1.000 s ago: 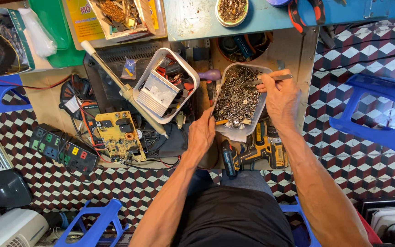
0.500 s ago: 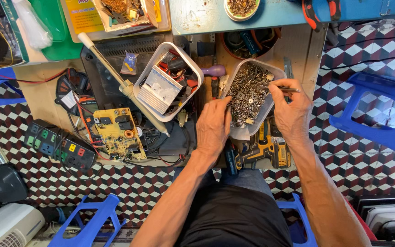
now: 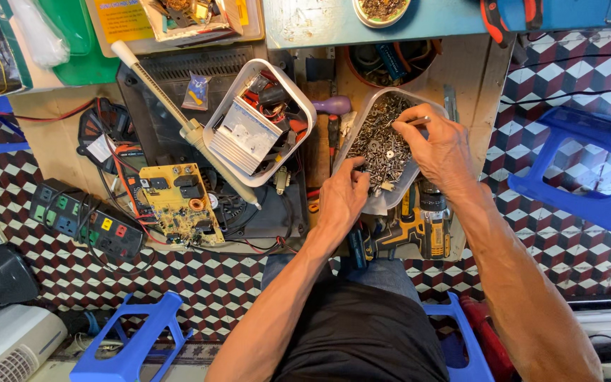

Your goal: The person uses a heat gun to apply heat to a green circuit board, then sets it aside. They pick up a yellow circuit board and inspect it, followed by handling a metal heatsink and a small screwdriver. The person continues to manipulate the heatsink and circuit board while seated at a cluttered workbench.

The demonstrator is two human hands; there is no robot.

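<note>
The left hand (image 3: 344, 194) clasps the near-left rim of the screw tray (image 3: 362, 117). The right hand (image 3: 440, 145) pinches a thin metal piece (image 3: 419, 121) over the tray's far-right side, just above the screws (image 3: 383, 145).

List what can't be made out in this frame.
Head view only:
- What the right hand pinches over the tray of screws: too small.
- The left hand fingertips: buried among the screws.
- The yellow drill: partly under tray and forearm.
- The bowl at top: cut off.

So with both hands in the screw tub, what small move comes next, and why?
Probably the right hand lifts clear the small piece pinched in its fingertips, since it is already raised above the heap, while the left hand steadies the tub of screws at its near rim.
</note>
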